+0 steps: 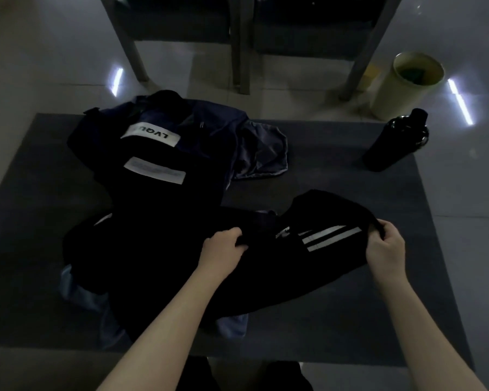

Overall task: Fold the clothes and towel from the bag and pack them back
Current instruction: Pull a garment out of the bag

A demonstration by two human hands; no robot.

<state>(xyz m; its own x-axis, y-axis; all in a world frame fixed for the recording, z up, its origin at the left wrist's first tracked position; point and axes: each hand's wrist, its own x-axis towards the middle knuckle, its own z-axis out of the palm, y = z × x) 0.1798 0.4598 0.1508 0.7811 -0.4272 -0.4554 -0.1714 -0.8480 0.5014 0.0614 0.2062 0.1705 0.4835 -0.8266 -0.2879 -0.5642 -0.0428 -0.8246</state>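
Black trousers (302,266) with white side stripes lie across the near part of a dark mat (350,320). My left hand (222,249) grips their waist edge near the middle. My right hand (386,246) pinches the same edge at its right end, lifted slightly. Behind them lies a dark garment (164,176) with two white patches, one reading LVQU upside down. A navy bag or cloth (209,122) sits under its far side, and a grey-blue cloth (263,149) lies to its right. A blue fabric (96,303) pokes out from beneath the trousers at the near left.
A black bottle (397,139) stands at the mat's far right corner. A pale green bin (404,86) stands on the tiled floor behind it. Grey table or chair legs (242,52) rise at the far side. Dark knees show at the bottom edge.
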